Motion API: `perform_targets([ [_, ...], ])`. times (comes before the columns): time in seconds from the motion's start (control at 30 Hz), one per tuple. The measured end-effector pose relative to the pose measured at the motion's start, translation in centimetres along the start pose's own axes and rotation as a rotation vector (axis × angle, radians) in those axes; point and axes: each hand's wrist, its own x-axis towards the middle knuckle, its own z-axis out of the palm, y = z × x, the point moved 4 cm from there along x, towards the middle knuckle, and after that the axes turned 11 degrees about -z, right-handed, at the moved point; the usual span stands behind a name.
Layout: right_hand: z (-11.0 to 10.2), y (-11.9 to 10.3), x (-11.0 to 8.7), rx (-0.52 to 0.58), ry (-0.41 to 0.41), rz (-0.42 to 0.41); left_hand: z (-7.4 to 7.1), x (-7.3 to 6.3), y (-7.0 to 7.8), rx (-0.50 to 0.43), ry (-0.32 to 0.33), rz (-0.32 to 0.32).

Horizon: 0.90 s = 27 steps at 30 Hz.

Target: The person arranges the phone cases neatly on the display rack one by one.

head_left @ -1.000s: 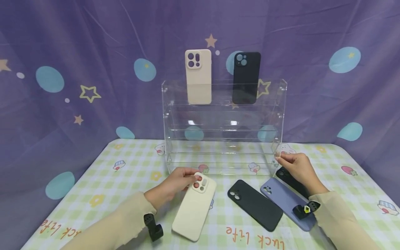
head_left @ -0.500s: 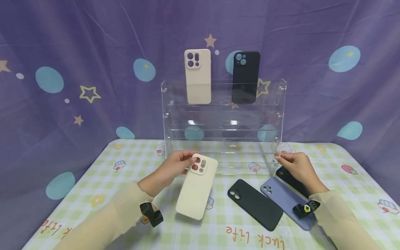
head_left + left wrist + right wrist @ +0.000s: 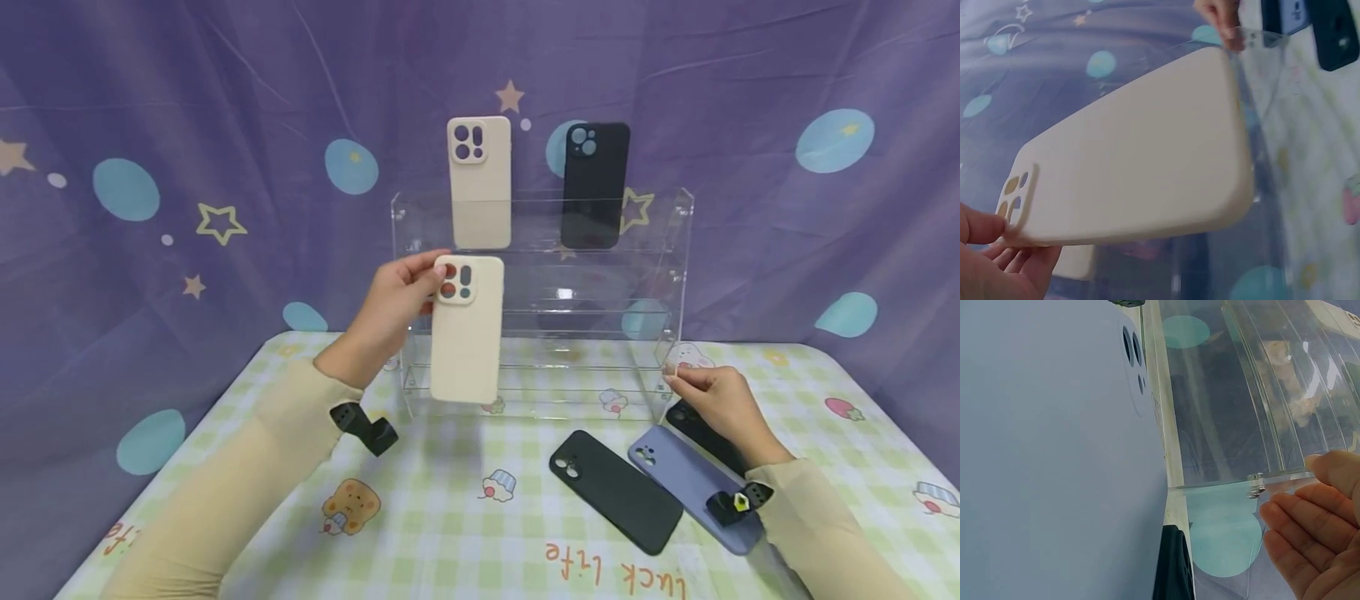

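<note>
My left hand (image 3: 390, 304) pinches a cream phone case (image 3: 467, 358) by its top-left corner, thumb at the camera cutouts. The case hangs upright in front of the clear acrylic display rack (image 3: 683, 275). In the left wrist view the cream case (image 3: 1141, 150) fills the middle, gripped between thumb and fingers. My right hand (image 3: 723, 404) holds the rack's right side edge, low down. Thumb and fingers of the right hand (image 3: 1319, 531) lie on either side of that panel in the right wrist view.
Another cream case (image 3: 482, 187) and a black case (image 3: 596, 187) stand on the rack's top tier. On the checked tablecloth (image 3: 420, 550) lie a black case (image 3: 615, 492), a lilac-blue case (image 3: 686, 483) and another black case (image 3: 697, 429), partly under my right arm. A purple curtain (image 3: 247, 100) hangs behind.
My left hand has lifted the cream case off the tablecloth and raised it to the rack's middle height, turning it more upright. My right hand stays on the rack's edge.
</note>
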Motion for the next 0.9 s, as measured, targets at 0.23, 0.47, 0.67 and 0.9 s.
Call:
perform_targets([
  [0.23, 0.1, 0.1, -0.1, 0.0, 0.007, 0.001, 0.1, 1.6, 3.6, -0.194, 0.078, 0.088],
  [0.47, 0.0, 0.0, 0.0, -0.002, 0.01, -0.001, 0.2, 2.8, 7.4, -0.327, 0.145, 0.152],
  [0.67, -0.1, 0.0, 0.1, -0.005, 0.004, 0.002, -0.2, 3.8, 9.7, -0.41, 0.214, 0.213],
  [0.9, 0.0, 0.1, 0.1, 0.008, 0.005, 0.008, -0.8, 5.3, 9.7, -0.47, 0.338, 0.298],
])
